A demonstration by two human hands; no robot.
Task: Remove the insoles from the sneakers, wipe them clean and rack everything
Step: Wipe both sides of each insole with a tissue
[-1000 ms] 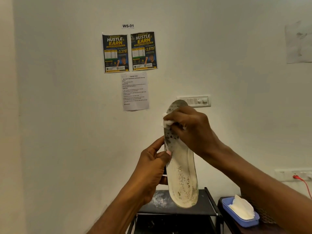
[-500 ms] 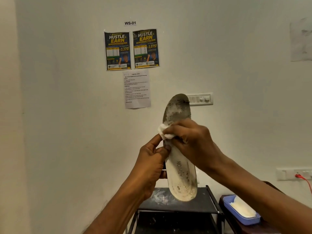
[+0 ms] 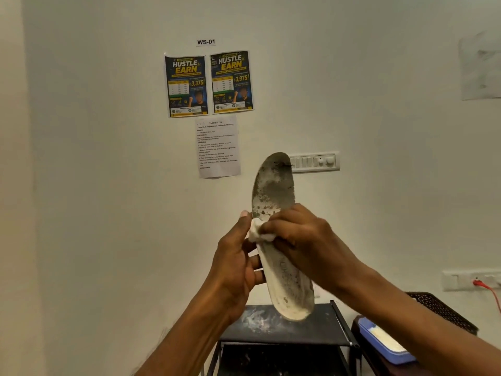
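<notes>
Clearly, the right-hand grip (image 3: 301, 240) is curling its fingers round a small crumpled white wipe (image 3: 257, 235) and pressing it against the middle of a long off-white foam insole with a grey, dirt-speckled toe end (image 3: 273, 191). Just beside it, the left-hand grip (image 3: 235, 270) is closing on the insole's edge, thumb pointing up along the rim and fingers wrapping behind. The insole is therefore hanging almost upright in the air between the two grips, toe up and heel down.

Judging from this, the removal step is looking done for this insole, and the wiping is under way but not finished. Above the grips the toe section is showing heavy grey smears and dark flecks. Below them the heel is looking paler, though spots are showing there too.

Directly beneath the grips, a black metal shoe rack with a dusty top shelf (image 3: 284, 331) is waiting, so racking seems to be lying ahead. Down to the right of the grips, a blue plastic tray of white wipes (image 3: 364, 331) is sitting on a dark surface, next to a dark woven basket (image 3: 444, 313). No sneakers are showing anywhere, so I cannot tell how many insoles are remaining.
</notes>
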